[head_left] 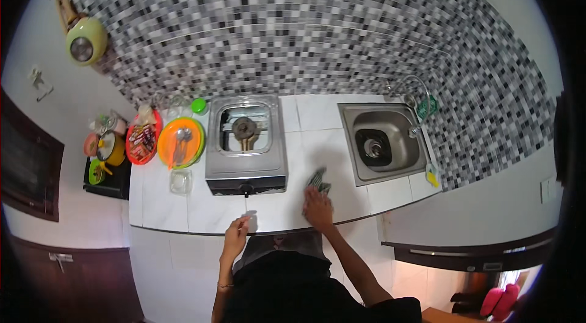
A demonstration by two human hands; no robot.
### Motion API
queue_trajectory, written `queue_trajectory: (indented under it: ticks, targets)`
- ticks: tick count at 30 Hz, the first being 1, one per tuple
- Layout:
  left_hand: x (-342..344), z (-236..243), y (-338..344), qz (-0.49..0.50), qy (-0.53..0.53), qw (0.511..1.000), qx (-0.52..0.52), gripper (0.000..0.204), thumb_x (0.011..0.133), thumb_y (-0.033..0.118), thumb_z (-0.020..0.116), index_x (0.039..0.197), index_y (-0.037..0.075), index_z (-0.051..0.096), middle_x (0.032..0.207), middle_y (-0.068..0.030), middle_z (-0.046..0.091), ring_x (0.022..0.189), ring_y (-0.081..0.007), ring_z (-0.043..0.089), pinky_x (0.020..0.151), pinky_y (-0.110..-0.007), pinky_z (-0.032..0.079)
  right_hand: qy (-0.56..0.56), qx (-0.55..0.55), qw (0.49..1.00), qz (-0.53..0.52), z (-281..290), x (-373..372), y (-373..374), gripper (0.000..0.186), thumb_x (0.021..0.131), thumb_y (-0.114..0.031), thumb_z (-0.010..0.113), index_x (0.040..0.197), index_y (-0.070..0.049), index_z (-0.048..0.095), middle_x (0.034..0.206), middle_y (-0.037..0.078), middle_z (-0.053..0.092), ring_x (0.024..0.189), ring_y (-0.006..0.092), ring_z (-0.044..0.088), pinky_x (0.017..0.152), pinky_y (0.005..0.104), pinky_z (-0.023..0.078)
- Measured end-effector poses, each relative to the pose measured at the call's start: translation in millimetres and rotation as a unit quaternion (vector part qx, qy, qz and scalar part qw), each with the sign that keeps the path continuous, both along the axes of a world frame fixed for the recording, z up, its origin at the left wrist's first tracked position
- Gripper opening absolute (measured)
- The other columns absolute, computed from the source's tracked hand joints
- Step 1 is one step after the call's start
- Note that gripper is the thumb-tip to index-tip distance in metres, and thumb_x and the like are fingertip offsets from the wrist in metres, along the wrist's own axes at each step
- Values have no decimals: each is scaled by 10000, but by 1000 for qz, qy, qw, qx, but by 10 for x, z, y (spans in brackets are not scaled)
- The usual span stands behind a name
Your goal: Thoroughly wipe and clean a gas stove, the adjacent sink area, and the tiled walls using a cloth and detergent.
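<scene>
My right hand (318, 208) presses a dark green-and-white patterned cloth (318, 180) onto the white tiled counter (299, 213), between the stove and the sink. Its fingers are closed over the near part of the cloth, which bunches out beyond them. At the counter's front edge, below the stove, my left hand (236, 236) is empty, its fingers loosely apart. Closest to it is the single-burner gas stove (246, 164), a silver box with a black knob in front. A steel sink (355, 140) is set into the counter on the right, with a dark round thing in its basin.
Left of the stove are an orange plate (166, 143) with spoons, a red basket (131, 151) of packets, a clear glass container (180, 181) and a green-lidded jar (199, 105). A curved faucet (420, 86) and a yellow-and-white brush (432, 176) are by the sink. A pan (87, 42) hangs at far left.
</scene>
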State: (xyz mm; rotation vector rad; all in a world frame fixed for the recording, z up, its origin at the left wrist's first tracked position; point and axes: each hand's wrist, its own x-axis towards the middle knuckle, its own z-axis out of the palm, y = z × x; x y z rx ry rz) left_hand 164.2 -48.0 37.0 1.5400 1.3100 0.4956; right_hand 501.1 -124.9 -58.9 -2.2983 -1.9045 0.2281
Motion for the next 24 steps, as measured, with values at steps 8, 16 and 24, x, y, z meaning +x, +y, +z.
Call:
queue_trajectory:
  ticks: [8, 16, 24]
  targets:
    - [821, -350, -30, -257, 144, 946, 138, 452, 1003, 213, 617, 1400, 2, 574, 1363, -292, 596, 1313, -463, 533, 1112, -518, 432, -15, -101, 991, 81, 158, 983, -840, 645, 1040, -320, 488, 1638, -150, 320, 1730, 55, 248, 1586, 261, 240, 1245, 571, 236]
    - [1427, -799, -122, -260, 410, 861, 148, 792, 898, 336, 744, 1522, -44, 437, 1450, -311, 513, 1285, -489, 530, 1009, -561, 454, -67, 50, 944, 320, 94, 972, -324, 548, 1017, -255, 493, 1526, -52, 488, 1620, 95, 446, 1499, 249, 402, 1213, 518, 304]
    - [1595, -902, -232, -229, 522, 800, 189, 1049, 715, 391, 902, 1515, -74, 410, 1354, -363, 533, 1110, -430, 629, 1000, -524, 449, -12, 81, 928, 362, 24, 487, 867, 537, 1011, -275, 501, 1479, -15, 539, 1596, 125, 473, 1523, 255, 371, 1274, 494, 195]
